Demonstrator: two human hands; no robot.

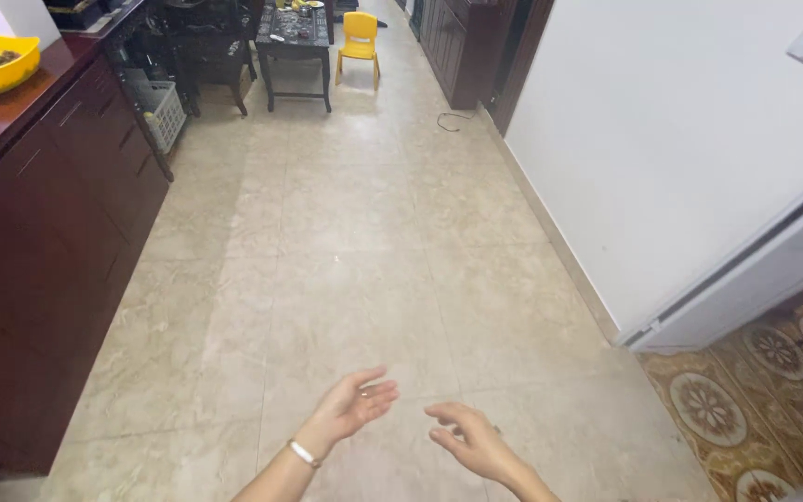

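Hovering over tiled floor (346,232): left hand (357,402) and right hand (465,435) near each other, apart, palms open, empty. Dark cabinet (48,204) far left; yellow chair (361,37) well ahead.

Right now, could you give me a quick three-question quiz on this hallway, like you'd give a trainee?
1. True or false: both hands are empty.
2. Which wrist wears the bracelet: A left, B right?
3. What colour is the small chair down the hall?

Key:
1. True: the left hand and right hand are open above the tiled floor, holding nothing.
2. A: the bracelet is on the left wrist.
3. Yellow: the small chair beside a dark table.
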